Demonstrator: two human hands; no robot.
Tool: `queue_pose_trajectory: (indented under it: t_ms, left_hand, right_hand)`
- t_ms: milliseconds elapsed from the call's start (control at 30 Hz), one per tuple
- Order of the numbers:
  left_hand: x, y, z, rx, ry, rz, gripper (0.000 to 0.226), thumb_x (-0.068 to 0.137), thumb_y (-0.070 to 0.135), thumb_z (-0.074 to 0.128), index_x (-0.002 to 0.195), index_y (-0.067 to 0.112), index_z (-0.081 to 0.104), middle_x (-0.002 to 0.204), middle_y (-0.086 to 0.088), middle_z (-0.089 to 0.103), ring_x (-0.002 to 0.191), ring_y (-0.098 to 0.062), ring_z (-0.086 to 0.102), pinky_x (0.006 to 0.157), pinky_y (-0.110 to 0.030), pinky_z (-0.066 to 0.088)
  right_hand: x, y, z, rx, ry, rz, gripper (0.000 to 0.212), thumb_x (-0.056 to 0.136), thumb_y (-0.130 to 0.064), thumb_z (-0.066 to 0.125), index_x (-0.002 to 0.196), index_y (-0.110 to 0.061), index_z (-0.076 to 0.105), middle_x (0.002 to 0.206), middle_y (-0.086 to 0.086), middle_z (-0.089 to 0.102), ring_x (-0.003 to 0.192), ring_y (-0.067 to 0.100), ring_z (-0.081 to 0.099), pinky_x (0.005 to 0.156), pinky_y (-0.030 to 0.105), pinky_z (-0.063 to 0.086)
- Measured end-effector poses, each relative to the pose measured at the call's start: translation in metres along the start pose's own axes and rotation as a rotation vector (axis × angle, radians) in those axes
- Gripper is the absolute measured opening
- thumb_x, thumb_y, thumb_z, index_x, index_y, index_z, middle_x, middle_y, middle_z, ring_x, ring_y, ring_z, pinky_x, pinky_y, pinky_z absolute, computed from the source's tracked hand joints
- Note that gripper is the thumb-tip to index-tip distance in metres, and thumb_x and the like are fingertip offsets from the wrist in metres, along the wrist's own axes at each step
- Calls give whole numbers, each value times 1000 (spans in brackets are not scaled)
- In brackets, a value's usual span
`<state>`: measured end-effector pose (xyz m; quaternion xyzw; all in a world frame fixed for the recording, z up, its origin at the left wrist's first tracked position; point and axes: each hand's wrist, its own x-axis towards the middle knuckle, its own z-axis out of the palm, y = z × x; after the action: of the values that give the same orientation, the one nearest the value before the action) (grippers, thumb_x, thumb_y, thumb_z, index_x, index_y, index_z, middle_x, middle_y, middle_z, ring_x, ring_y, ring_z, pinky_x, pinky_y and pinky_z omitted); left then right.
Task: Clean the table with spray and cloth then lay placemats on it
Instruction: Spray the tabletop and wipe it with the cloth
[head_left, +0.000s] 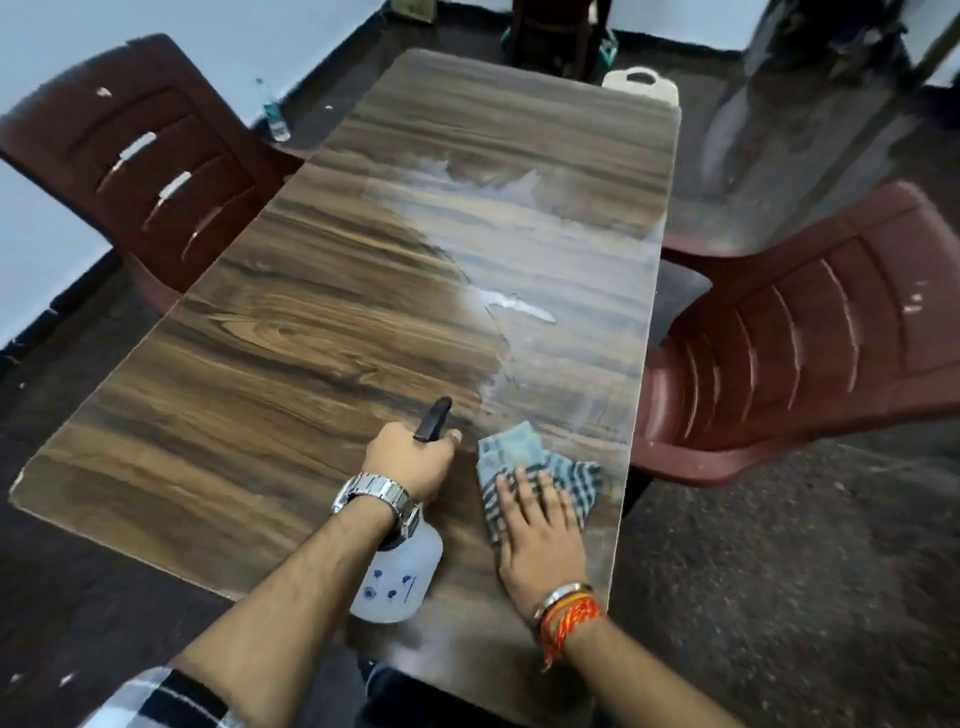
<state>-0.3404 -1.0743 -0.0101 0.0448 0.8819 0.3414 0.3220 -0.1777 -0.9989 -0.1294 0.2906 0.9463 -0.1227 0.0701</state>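
Observation:
A long wood-grain table (291, 332) runs away from me. Its right half carries a wet, whitish smear (545, 249). My left hand (408, 460) grips the black trigger head of a white spray bottle (400, 582), whose nozzle points up the table. Just to its right, my right hand (540, 540) lies flat, fingers spread, pressing a blue-and-white checked cloth (524, 457) onto the table near the right edge. I see no placemats.
A dark red plastic chair (140, 150) stands at the table's left side and another (810, 343) at the right. A white tub (641, 83) sits past the far end. A small bottle (275, 117) stands on the floor by the wall.

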Motion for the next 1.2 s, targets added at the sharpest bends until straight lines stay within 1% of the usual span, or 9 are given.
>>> queue_pose_trajectory:
  t_ms: [133,267,433,567,633,767,933,1100,1200]
  left_hand:
    - [-8,34,24,-33,53,-53,43,83,43,74,58,13,55,58,-6,57,61,-29,56,53,-29,34]
    - [-9,63,45,-141,27,-60,41,82,47,75,71,8,71,59,-4,67,50,-21,55,50,-25,36]
    - [-8,72,58,-176,118,-154,39,86,40,70,64,10,59,57,-6,58,51,-25,51,48,-25,34]
    - [3,62,52,-271,67,-183,37,82,39,75,75,3,72,70,-15,75,52,-25,57,56,-29,44]
    - [9,57,50,-319,44,-170,38,81,39,77,79,1,73,77,-19,77,48,-23,57,55,-28,47]
    - [15,55,44,-221,131,-211,45,85,44,72,58,10,58,47,-6,61,32,-14,50,40,-19,36]
    - [27,56,36,-250,202,-314,38,80,40,75,75,4,69,58,-10,66,47,-24,55,51,-26,41]
    - [42,71,61,-392,115,-366,42,82,39,77,89,-2,73,80,-18,77,35,-20,52,47,-25,46]
    - [49,87,78,-406,184,-433,41,85,38,74,80,-3,70,52,-10,65,31,-18,50,39,-19,43]
  right_hand:
    - [-3,27,-5,1,-71,-140,59,81,-39,46,139,-27,45,145,0,46,133,27,43,109,44,19]
    - [-2,40,-11,5,-125,-256,63,78,-41,45,138,-24,44,148,2,42,135,27,40,109,45,18]
    - [-1,43,-16,-3,-187,-306,66,71,-44,50,135,-29,42,147,4,44,133,32,43,107,49,20]
    - [1,36,-13,-27,-209,-355,66,74,-44,39,139,-32,41,148,-2,42,136,39,33,106,56,16]
    - [7,33,-14,-82,-230,-456,67,74,-44,42,140,-32,41,144,-7,46,137,40,33,105,58,15]
    - [32,33,-11,-208,-207,-738,62,80,-51,43,140,-34,43,139,-13,51,139,33,33,110,56,11]
    - [119,41,-23,-196,-186,-1032,58,82,-47,48,138,-34,44,144,-6,47,138,33,34,111,59,23]
    - [274,104,-76,-125,-74,-702,57,88,-48,23,141,-38,39,150,-4,39,134,37,36,108,57,24]
    - [372,180,-114,-112,26,-325,62,86,-51,17,145,-39,32,155,-6,30,139,36,26,113,55,17]
